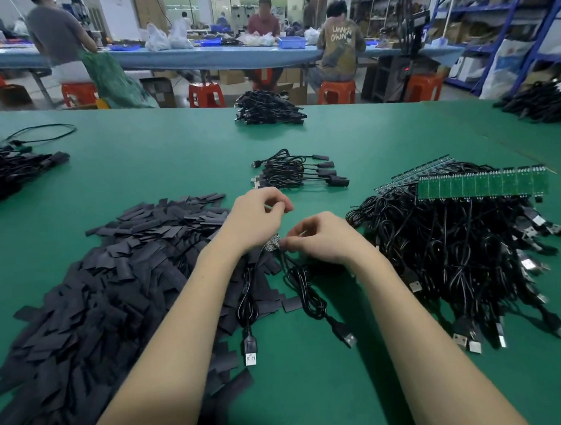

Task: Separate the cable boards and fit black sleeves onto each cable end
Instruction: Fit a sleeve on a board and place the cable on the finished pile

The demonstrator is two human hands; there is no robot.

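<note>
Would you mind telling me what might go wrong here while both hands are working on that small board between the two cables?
The left hand and right hand pinch a small circuit board close together; snapping it could strain the solder joints. The two black USB cables hanging from it lie across the heap of flat black sleeves and may drag sleeves around.

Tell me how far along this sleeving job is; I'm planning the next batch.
Early, it looks. Done: a small bunch of sleeved cables lies beyond the hands. In hand: the left hand and right hand pinch a small board piece with two cables hanging from it. Left: a big heap of cables on uncut green board strips and a large pile of black sleeves.
</note>
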